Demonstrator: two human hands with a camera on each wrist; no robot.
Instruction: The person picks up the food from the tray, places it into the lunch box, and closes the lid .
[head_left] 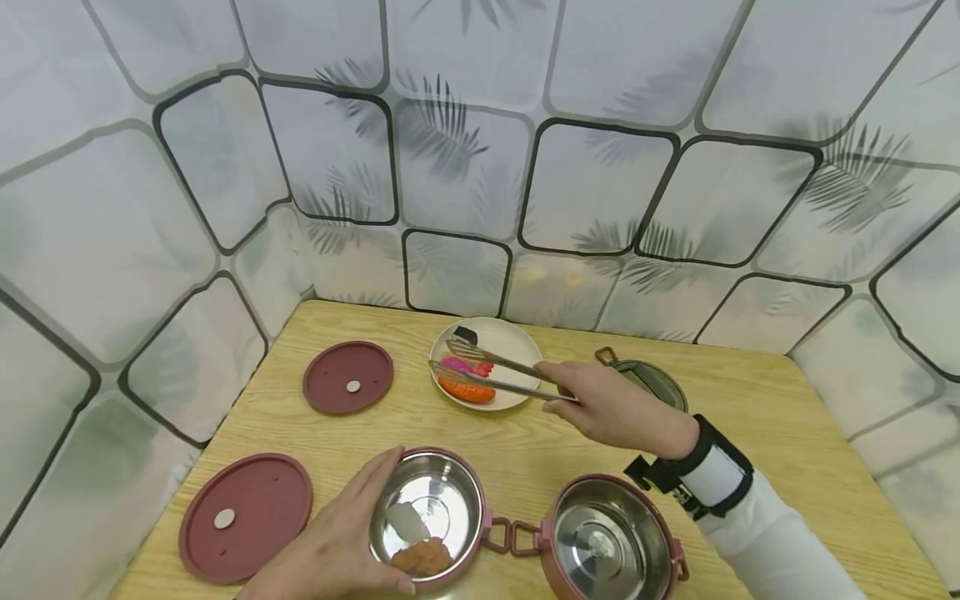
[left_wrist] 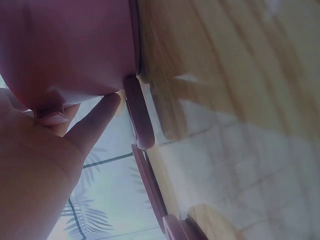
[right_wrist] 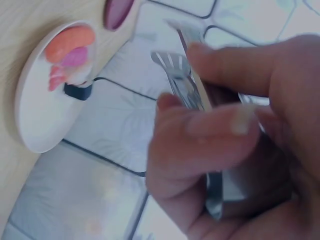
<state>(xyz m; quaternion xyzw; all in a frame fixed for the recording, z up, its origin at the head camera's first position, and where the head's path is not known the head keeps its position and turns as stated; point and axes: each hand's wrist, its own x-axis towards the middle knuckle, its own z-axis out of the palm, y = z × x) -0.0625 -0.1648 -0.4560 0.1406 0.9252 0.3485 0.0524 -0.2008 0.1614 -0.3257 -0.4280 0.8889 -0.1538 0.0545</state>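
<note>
My left hand grips the near-left side of a pink steel-lined pot, thumb at the front, fingers along its outer wall. Inside the pot lie a brown fried-chicken-like piece and a pale grey flat piece. Metal tongs are held in my right hand, their tips parted over a white plate. On that plate sit an orange sausage-like piece, a bright pink piece, a red piece and a black-wrapped piece. Nothing shows between the tong tips.
Another pink pot stands to the right, its handle against the first pot's handle. Two dark red lids lie on the left. A dark green dish is partly hidden behind my right hand. Patterned cloth borders the wooden table.
</note>
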